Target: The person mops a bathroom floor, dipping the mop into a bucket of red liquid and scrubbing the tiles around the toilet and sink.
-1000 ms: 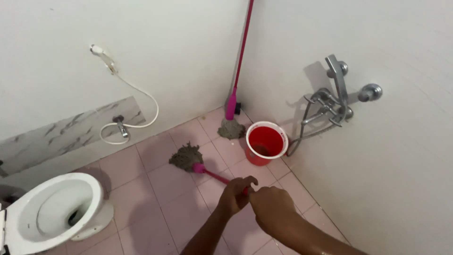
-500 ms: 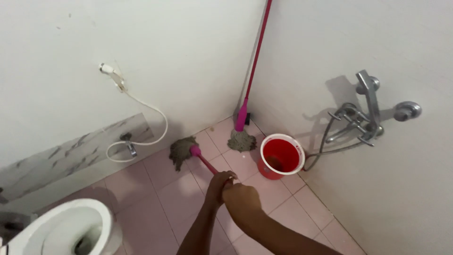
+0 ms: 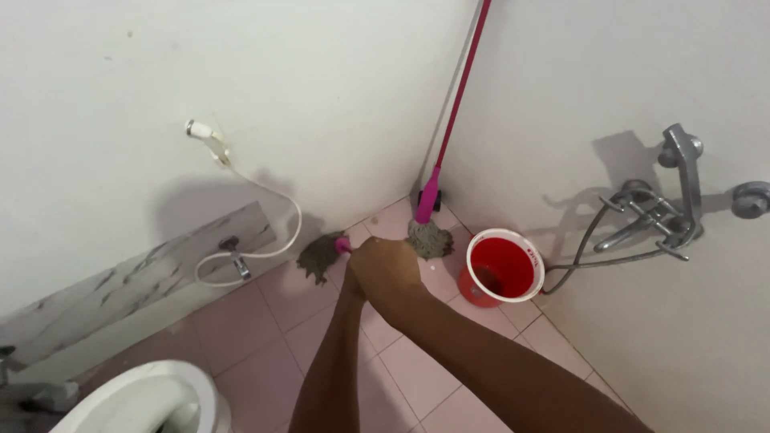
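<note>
— Right hand (image 3: 385, 269) and left hand (image 3: 350, 282)?
— Both clamped together on the pink mop handle (image 3: 344, 244), right on top, centre of frame.
— Mop head (image 3: 321, 256)?
— Just up-left of the hands, on the pink floor tiles (image 3: 241, 321). Long axis up-left, toward the wall.
— Nearby?
— Second mop (image 3: 433, 216) in the corner, red bucket (image 3: 501, 269) right.

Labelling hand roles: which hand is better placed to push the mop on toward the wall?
Right, probably: the right hand grips the mop handle on top, just behind the mop head; the left hand is hidden beneath it, so its grip cannot be judged.
</note>
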